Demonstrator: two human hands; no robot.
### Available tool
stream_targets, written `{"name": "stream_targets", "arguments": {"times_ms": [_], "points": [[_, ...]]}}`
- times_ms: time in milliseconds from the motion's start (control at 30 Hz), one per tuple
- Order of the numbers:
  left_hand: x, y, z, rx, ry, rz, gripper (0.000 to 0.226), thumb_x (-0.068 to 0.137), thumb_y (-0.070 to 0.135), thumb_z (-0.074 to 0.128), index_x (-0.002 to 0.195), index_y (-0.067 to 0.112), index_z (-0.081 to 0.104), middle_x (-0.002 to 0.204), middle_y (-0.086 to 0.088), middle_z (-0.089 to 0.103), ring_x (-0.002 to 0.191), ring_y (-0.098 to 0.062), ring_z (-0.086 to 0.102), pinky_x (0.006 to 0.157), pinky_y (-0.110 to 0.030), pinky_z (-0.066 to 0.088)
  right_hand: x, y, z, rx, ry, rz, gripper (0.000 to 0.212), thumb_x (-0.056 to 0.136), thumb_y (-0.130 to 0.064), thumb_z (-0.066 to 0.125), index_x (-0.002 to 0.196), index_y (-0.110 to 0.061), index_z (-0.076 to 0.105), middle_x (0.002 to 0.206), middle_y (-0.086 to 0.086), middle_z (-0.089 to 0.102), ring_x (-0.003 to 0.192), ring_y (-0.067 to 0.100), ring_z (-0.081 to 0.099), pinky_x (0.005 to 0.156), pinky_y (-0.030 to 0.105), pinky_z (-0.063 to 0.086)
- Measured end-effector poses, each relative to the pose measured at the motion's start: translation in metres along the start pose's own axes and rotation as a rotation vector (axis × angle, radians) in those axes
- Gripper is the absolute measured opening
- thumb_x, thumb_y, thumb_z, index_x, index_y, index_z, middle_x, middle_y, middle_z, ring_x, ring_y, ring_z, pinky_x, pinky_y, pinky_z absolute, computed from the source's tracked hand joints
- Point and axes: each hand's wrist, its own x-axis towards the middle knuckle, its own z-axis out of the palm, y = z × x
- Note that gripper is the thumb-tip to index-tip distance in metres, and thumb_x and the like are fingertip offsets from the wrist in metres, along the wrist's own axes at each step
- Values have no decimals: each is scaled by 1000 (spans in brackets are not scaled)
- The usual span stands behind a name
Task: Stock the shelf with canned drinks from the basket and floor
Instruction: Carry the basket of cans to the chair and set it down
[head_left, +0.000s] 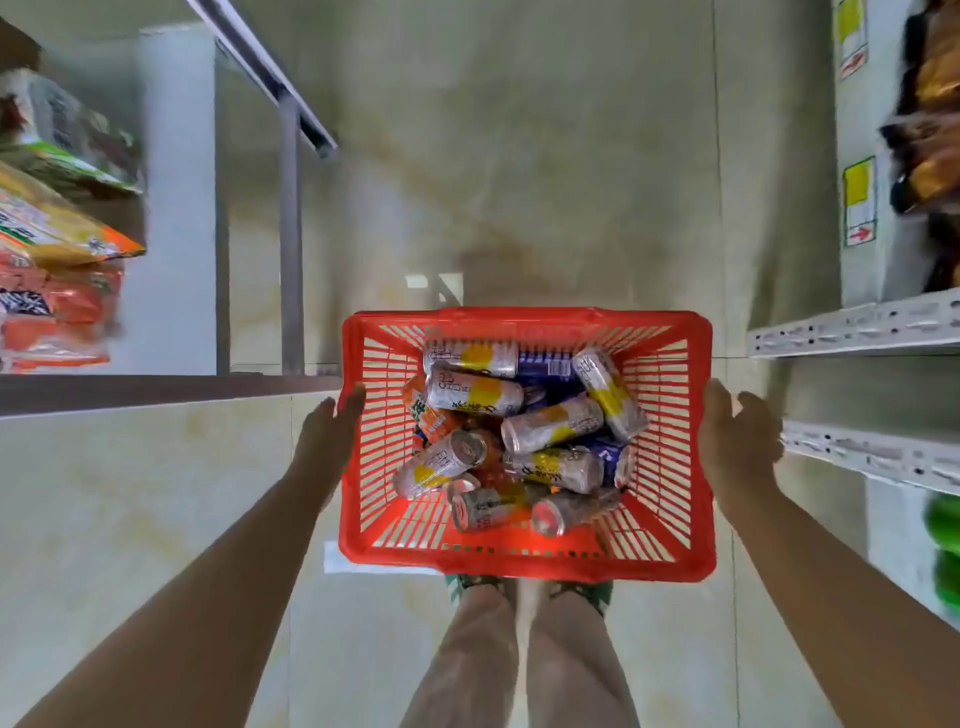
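Observation:
A red plastic basket (670, 415) is in front of me, above my feet, and it hides my toes. Inside lie several canned drinks (550, 423) in a loose pile, mostly silver with yellow patches, plus an orange can (428, 415) and blue ones. My left hand (324, 434) presses against the basket's left rim with its fingers together. My right hand (737, 441) lies against the right rim, thumb spread from the fingers. I cannot tell whether the basket hangs between my palms or rests on the floor.
White metal shelf boards (857, 327) stick out at the right, with dark snack packs above and green items (943, 545) below. Orange and yellow packets (57, 270) fill a shelf at the left. A grey metal frame (291, 234) stands on the pale tiled floor ahead.

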Motion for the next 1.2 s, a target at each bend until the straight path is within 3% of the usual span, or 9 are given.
{"name": "stream_targets", "arguments": {"times_ms": [133, 300, 400, 500, 567, 833, 967, 1100, 1200], "points": [[20, -24, 13, 21, -18, -89, 46, 90, 61, 51, 101, 19, 66, 88, 3, 76, 76, -20, 75, 81, -46, 58, 21, 18, 24, -73, -115, -53, 62, 95, -60, 19, 124, -11, 43, 118, 25, 57, 102, 43, 60, 90, 55, 51], [29, -25, 10, 76, -1, -116, 50, 90, 63, 46, 101, 18, 65, 88, 4, 75, 74, -18, 74, 62, -27, 53, 35, 17, 24, 94, -194, 109, 64, 98, -62, 20, 105, -10, 57, 86, 15, 63, 71, 28, 61, 71, 36, 47], [19, -23, 5, 92, -42, -95, 50, 88, 61, 46, 107, 18, 62, 92, 4, 75, 77, -18, 73, 63, -29, 54, 32, 23, 18, 148, -239, 149, 72, 93, -70, 27, 101, -8, 61, 86, 15, 68, 74, 33, 67, 80, 46, 55], [-2, -24, 2, 73, 44, -69, 53, 82, 64, 45, 103, 19, 63, 88, 4, 75, 74, -18, 74, 69, -33, 58, 18, 27, 4, 145, -192, 111, 77, 90, -72, 27, 108, -4, 60, 89, 14, 67, 74, 31, 65, 72, 40, 53], [-14, -19, -3, 26, 107, -51, 46, 85, 62, 47, 99, 21, 64, 86, 5, 75, 72, -18, 74, 74, -39, 59, 9, 20, -12, 128, -169, 75, 81, 89, -74, 22, 112, -6, 60, 94, 16, 67, 79, 33, 65, 77, 45, 54], [-114, 50, -79, 21, 183, -52, 39, 93, 57, 49, 94, 23, 68, 82, 8, 76, 70, -18, 74, 79, -46, 59, -76, -59, -151, 123, -109, -68, 77, 91, -71, 23, 94, -7, 66, 88, 20, 67, 81, 36, 64, 85, 46, 51], [-197, 120, -140, 1, 219, 1, 40, 95, 53, 50, 83, 20, 70, 78, 0, 74, 72, -23, 71, 81, -46, 58, -150, -111, -252, 129, -105, -117, 71, 95, -65, 25, 87, -7, 65, 75, 12, 61, 68, 26, 57, 77, 36, 44], [-255, 193, -197, -64, 263, 127, 50, 88, 60, 46, 77, 17, 67, 82, -12, 73, 75, -33, 69, 81, -46, 56, -211, -146, -339, 212, -41, -198, 69, 99, -56, 27, 102, 1, 67, 103, 26, 65, 86, 34, 59, 79, 33, 37], [-288, 247, -230, 3, 284, 237, 57, 91, 56, 40, 84, 10, 72, 89, -19, 72, 82, -34, 66, 79, -40, 50, -241, -173, -389, 183, -21, -236, 65, 101, -50, 21, 85, -3, 63, 106, 30, 65, 64, 23, 51, 71, 29, 31]]}}
